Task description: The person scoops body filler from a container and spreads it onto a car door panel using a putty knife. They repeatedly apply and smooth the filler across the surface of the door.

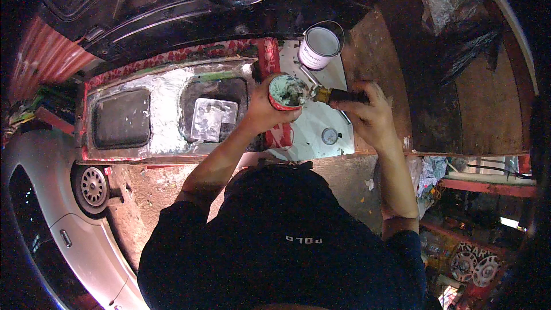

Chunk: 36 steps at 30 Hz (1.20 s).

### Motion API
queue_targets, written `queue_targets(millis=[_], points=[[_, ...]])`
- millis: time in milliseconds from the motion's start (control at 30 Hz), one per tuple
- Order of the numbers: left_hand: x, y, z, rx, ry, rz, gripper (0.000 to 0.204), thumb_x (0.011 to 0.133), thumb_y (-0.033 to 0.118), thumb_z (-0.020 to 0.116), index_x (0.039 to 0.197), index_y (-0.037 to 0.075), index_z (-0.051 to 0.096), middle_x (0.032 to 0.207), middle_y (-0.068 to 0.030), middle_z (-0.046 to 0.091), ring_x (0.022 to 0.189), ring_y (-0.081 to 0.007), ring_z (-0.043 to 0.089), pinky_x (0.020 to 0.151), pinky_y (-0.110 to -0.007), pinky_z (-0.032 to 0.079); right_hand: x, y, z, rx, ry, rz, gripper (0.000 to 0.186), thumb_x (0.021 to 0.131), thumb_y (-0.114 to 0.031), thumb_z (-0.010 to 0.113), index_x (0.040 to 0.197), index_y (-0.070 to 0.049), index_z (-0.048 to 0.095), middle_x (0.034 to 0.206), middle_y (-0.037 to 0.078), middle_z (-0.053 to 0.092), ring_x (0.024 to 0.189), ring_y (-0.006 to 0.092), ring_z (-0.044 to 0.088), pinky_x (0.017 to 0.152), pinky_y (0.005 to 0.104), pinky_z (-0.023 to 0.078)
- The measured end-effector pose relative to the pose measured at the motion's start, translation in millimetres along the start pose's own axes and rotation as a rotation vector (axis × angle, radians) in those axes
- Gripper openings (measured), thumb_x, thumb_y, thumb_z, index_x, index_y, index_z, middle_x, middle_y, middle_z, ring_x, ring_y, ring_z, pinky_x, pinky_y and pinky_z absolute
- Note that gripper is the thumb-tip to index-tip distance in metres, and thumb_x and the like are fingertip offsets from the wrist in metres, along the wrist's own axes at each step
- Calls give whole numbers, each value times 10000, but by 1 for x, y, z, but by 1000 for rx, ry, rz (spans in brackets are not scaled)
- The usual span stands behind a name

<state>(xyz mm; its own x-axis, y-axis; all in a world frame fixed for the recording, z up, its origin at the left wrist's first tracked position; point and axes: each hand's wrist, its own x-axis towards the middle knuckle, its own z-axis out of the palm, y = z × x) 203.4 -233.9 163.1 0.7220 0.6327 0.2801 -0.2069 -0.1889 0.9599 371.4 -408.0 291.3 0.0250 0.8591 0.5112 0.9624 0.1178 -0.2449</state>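
Note:
My left hand point(264, 106) is wrapped round a small red tub point(277, 101) and tilts its opening up. Pale, clumpy material point(291, 90) coats the inside. My right hand point(370, 112) grips the dark handle of a paintbrush point(323, 95), whose whitish tip is at the tub's rim. Left of the tub lies a long panel point(166, 109) with two dark recesses and a white, uneven coating between them. A square translucent plastic piece point(214, 119) rests over the right recess.
A lidded-looking grey-topped paint can point(319, 47) with a wire handle stands on a white board point(313, 132), near a small round disc point(329, 136). A silver car point(69, 218) is at left. Dark plastic point(465, 28) hangs at the right, above wooden boards. Cluttered parts fill the lower right.

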Motion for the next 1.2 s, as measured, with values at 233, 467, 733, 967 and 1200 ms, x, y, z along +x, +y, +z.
queue_targets(millis=[233,467,733,967,1200], points=[[-7,-2,4,-127,-5,-105,800,557,177,880,1229,2,484,1110,-90,614,1018,-175,595,923,-322,474,4,1,-8,-35,-6,-68,366,618,14,750,929,-179,748,1005,116,589,895,290,592,728,345,488],[-4,-3,-4,75,-22,-6,857,541,213,887,1262,21,464,1131,-103,607,1042,-190,592,936,-338,471,6,-2,-19,273,-57,202,370,642,-34,771,998,-121,722,942,100,640,860,246,637,761,338,512],[-4,4,-4,139,-81,62,866,525,215,895,1258,34,472,1139,-114,607,1040,-205,602,926,-344,480,22,-17,-12,356,-58,282,370,675,-73,792,1026,-33,682,1009,116,701,898,210,689,788,300,522],[-2,6,-9,98,-142,48,857,517,201,895,1254,39,490,1137,-114,615,1044,-199,606,918,-336,482,29,-24,0,386,-100,251,369,715,-159,772,1054,-52,673,1011,133,692,902,259,682,806,339,531],[13,28,-16,219,-456,79,823,499,160,884,1224,15,522,1138,-118,616,1040,-200,607,926,-330,473,39,-23,3,381,-344,123,379,718,-203,767,1068,-93,674,1013,131,687,904,293,675,832,370,528]])
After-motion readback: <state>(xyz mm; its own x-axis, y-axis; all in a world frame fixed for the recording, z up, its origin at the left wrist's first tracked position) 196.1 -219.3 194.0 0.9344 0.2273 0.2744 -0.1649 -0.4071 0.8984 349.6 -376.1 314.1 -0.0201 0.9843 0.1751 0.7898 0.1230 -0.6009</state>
